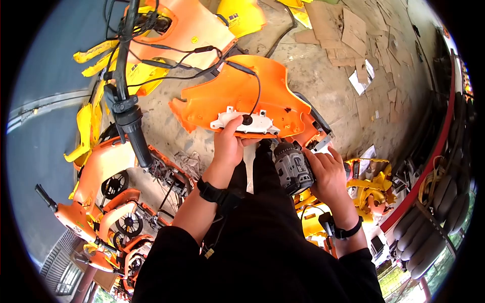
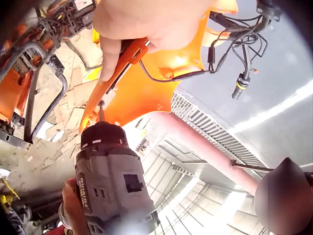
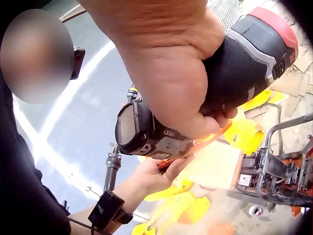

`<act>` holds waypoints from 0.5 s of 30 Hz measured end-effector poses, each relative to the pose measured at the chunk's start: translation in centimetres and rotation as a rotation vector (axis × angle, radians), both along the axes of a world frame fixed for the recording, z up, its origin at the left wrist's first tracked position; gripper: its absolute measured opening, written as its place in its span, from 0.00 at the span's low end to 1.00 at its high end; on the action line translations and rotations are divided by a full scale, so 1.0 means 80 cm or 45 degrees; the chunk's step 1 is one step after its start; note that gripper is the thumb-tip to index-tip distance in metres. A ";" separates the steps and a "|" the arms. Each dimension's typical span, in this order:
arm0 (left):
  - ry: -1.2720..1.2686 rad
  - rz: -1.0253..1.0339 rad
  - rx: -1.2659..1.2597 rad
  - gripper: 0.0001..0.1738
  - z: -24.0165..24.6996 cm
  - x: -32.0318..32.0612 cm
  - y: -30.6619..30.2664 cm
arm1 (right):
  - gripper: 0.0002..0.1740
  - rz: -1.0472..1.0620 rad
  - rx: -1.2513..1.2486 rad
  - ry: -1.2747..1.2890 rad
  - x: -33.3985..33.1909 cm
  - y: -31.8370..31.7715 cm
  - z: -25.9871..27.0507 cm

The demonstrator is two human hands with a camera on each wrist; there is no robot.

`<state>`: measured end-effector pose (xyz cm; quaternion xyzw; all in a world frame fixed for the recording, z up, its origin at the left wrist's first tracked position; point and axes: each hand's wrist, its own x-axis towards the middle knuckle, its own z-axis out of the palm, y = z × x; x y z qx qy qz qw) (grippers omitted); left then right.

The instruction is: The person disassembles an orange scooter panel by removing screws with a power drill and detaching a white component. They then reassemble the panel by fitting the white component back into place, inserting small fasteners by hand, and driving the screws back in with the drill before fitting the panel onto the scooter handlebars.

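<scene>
My left hand [image 1: 228, 147] grips the near edge of an orange plastic panel [image 1: 257, 83], its thumb on a white plastic housing [image 1: 262, 124] set along that edge. A black cable [image 1: 259, 91] runs into the round black plug on the housing. My right hand [image 1: 327, 175] holds a grey and black cordless drill [image 1: 292, 169], fingers wrapped about its grip in the right wrist view, where the battery end [image 3: 274, 34] is red. In the left wrist view the drill's bit [image 2: 101, 111] points at the panel's edge near the white housing, its tip right at that edge.
A black handlebar [image 1: 132, 121] with trailing wires stands close on the left. Beyond the panel lies a paler orange body part [image 1: 189, 33]. Yellow panels [image 1: 241, 17] and flattened cardboard [image 1: 336, 30] cover parts of the floor. Orange scooters [image 1: 108, 166] crowd the lower left.
</scene>
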<state>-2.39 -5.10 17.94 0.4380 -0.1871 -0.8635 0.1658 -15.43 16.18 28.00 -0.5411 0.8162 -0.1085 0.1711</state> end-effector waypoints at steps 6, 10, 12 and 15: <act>-0.052 0.016 -0.081 0.17 -0.020 0.005 0.002 | 0.30 -0.031 0.060 0.077 -0.001 -0.008 -0.019; 0.054 0.087 0.047 0.14 -0.049 0.021 -0.030 | 0.27 0.116 -0.189 0.135 -0.012 -0.018 0.000; 0.000 0.177 0.023 0.14 -0.057 0.032 -0.048 | 0.25 0.172 -0.350 0.058 -0.023 -0.011 0.008; -0.011 0.154 0.022 0.14 -0.056 0.045 -0.069 | 0.25 -0.123 -0.398 -0.021 -0.025 0.041 -0.005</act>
